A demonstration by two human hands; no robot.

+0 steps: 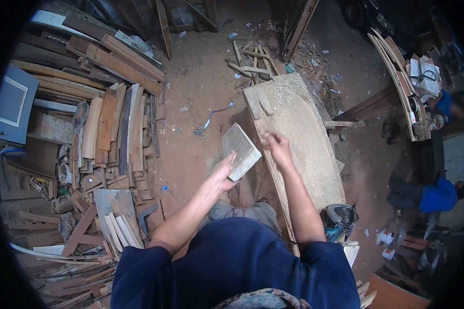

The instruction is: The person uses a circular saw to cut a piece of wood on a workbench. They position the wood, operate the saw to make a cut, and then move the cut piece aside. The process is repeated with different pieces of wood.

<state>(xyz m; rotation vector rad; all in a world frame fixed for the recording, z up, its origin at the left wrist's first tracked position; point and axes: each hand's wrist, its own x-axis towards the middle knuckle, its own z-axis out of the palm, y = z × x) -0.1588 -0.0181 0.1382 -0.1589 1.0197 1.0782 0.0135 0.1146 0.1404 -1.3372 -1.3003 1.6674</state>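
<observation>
My left hand [224, 172] grips a short, thick wooden board [238, 147] by its near left edge, tilted up in front of me. The board's broad face is greyish and its long side edge is paler. To its right, apart from it, my right hand [278, 149] is closed with the fingers curled, over the left edge of a sawdust-covered workbench [304, 139]. Whatever those fingers may hold is too small to see. Two small wood offcuts [263, 101] lie at the bench's far left corner.
A circular saw [340, 219] sits at the bench's near right end. Stacked planks [113, 121] fill the left side, beside a blue panel [14, 103]. Scrap sticks [252, 64] litter the floor beyond the bench. A person in blue [438, 195] is at the far right, near curved boards [397, 82].
</observation>
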